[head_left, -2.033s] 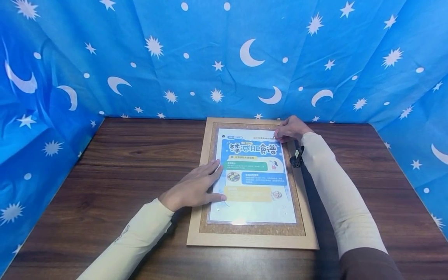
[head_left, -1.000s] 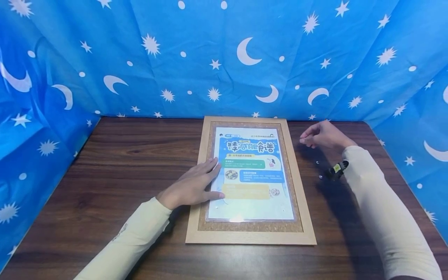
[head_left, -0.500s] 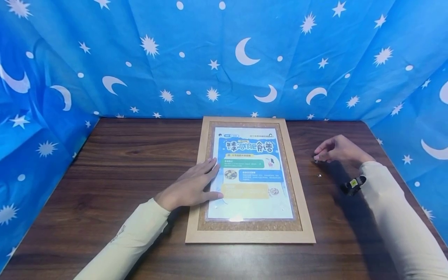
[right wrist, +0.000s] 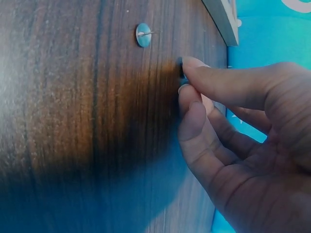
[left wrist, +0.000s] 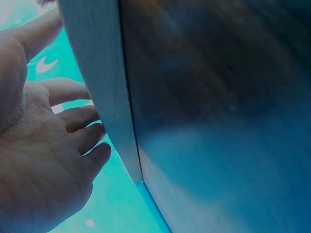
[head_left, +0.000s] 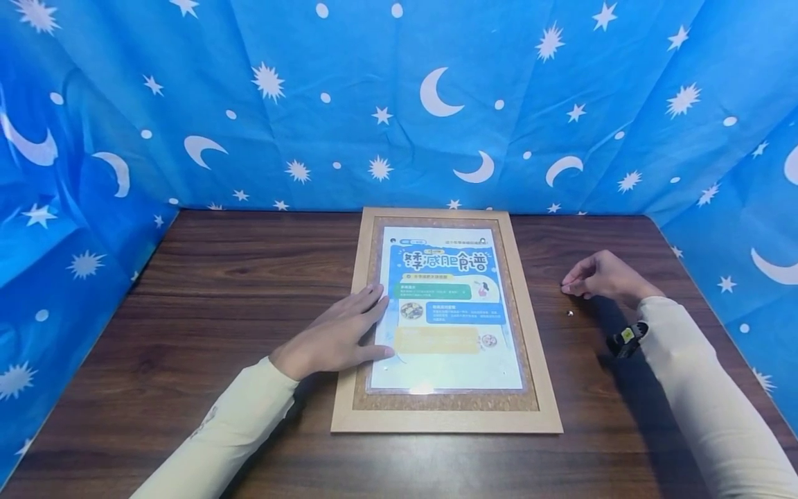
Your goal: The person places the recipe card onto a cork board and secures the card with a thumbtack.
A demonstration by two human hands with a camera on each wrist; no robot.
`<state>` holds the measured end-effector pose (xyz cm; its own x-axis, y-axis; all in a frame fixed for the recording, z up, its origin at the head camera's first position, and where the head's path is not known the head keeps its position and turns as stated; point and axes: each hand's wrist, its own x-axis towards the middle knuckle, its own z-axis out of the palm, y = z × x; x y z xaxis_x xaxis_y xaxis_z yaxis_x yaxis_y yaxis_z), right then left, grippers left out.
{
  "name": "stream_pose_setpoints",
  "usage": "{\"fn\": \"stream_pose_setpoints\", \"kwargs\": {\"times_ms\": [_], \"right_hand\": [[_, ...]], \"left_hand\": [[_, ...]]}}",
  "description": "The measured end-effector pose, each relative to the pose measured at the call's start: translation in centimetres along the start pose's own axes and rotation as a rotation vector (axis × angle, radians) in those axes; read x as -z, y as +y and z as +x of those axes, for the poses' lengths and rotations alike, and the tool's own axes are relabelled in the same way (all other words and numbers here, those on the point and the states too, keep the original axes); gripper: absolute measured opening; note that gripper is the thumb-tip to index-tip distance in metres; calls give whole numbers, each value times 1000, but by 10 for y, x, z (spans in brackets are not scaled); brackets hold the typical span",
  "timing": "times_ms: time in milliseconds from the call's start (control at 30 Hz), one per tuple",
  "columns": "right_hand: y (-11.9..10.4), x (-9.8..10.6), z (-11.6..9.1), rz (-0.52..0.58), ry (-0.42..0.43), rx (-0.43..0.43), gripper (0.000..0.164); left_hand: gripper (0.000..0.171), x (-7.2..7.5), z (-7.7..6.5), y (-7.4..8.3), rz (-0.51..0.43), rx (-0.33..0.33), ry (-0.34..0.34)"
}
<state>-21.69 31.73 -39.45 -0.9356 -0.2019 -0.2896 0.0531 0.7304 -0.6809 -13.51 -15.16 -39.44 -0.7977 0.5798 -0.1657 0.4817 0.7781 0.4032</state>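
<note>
Evidently, in the right wrist view, the step in hand is picking up a thumbtack (right wrist: 181, 69): the right hand (right wrist: 262, 165) pinches its dark rim, mostly hidden, between thumb and fingertip. Just beside it, a loose tack (right wrist: 143, 35) with a round metal head lies point up. The next move probably calls for a clean lift, skin clear of the point, then carrying it left to the board.

In the left wrist view, the left hand (left wrist: 43, 155) reaches loosely past the board's wooden edge, fingers apart, gripping nothing.

In the head view, it rests across the left edge of the printed poster (head_left: 447, 305), which lies face up in a glossy clear sleeve on the wood-framed corkboard (head_left: 526, 312), mid-table. Tack heads (head_left: 483, 240) seem to mark its far corners; specks at the near ones are too small to read.
</note>
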Motion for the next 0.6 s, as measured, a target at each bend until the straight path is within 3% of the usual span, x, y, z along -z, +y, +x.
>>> {"fn": "stream_pose_setpoints", "kwargs": {"times_ms": [300, 600], "right_hand": [[-3, -1, -1, -18, 36, 6, 12], [-26, -4, -2, -63, 68, 62, 12]], "left_hand": [[87, 1, -5, 2, -2, 1, -9], [87, -1, -10, 2, -6, 0, -12]]}}
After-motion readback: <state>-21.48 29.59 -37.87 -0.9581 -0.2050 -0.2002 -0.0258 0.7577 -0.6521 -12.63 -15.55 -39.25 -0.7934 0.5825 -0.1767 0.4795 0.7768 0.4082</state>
